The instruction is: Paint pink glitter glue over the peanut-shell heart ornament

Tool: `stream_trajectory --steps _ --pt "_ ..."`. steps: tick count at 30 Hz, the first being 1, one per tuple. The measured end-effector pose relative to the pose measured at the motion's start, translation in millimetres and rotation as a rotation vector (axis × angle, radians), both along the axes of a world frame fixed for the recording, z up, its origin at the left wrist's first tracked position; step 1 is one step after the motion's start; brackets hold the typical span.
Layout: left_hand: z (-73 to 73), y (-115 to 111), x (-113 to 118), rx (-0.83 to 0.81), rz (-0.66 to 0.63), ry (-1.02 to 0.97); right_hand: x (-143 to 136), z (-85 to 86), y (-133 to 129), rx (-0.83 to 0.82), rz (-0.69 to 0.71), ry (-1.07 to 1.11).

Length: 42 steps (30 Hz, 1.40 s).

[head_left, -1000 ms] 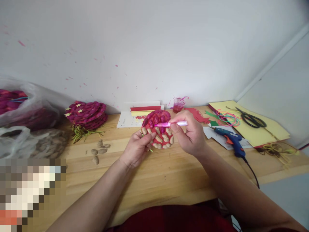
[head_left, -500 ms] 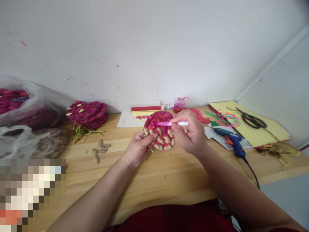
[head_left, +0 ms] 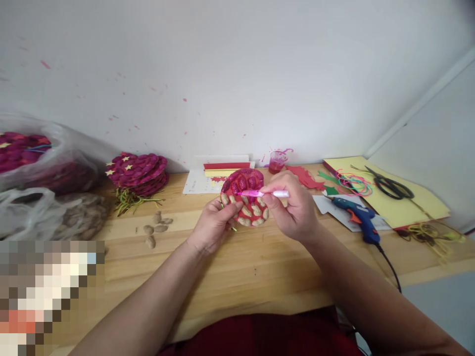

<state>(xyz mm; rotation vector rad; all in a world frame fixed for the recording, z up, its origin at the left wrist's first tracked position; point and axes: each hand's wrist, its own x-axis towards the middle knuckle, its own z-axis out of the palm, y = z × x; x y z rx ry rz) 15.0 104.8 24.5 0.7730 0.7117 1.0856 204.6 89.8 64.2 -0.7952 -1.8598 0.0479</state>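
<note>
My left hand point(head_left: 213, 222) grips a round red disc point(head_left: 246, 203) by its lower left edge, thumb on the front face. Peanuts in their shells are fixed over the disc; the upper ones are coated purple-magenta, the lower ones are bare tan. In a pinch, my right hand point(head_left: 291, 205) holds a slim paintbrush point(head_left: 276, 193) with a white, pink-stained handle. Its tip lies level across the disc and points left at the peanuts. Behind the disc stands a clear cup point(head_left: 277, 162) of magenta paint.
Finished peanut discs with stars point(head_left: 137, 170) are stacked at left, beside plastic bags point(head_left: 70, 143). Loose peanuts point(head_left: 150, 241) lie on the wooden table point(head_left: 222, 277). At right are a blue glue gun point(head_left: 358, 217) with its cord, black scissors point(head_left: 393, 187), yellow sheets point(head_left: 426, 202) and coloured strings point(head_left: 354, 183).
The brush tip has shifted slightly down and left over the disc, towards its left edge. More of the left-side peanuts look purple. The whole view has shifted a little.
</note>
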Motion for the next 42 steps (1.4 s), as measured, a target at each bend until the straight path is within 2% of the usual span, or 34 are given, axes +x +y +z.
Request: stream_trajectory --steps 10,13,20,28,32,42 --pt "-0.6 -1 2 0.051 0.010 0.046 1 -2.9 2 0.032 -0.028 0.021" --pt "-0.8 -2 2 0.108 0.006 0.084 -1 -0.9 1 0.038 -0.003 -0.019" --pt "1.2 0 -3 0.287 0.015 0.278 -7 -0.8 -3 0.103 -0.052 -0.119" --pt "-0.5 2 -2 0.244 0.029 0.217 -6 -1.4 -3 0.075 -0.047 -0.150" --pt "-0.5 3 -3 0.278 0.017 0.283 -7 -0.8 -3 0.063 -0.043 -0.131" --pt "-15.7 3 -3 0.396 0.061 0.511 -5 2.3 -2 0.044 -0.057 -0.045"
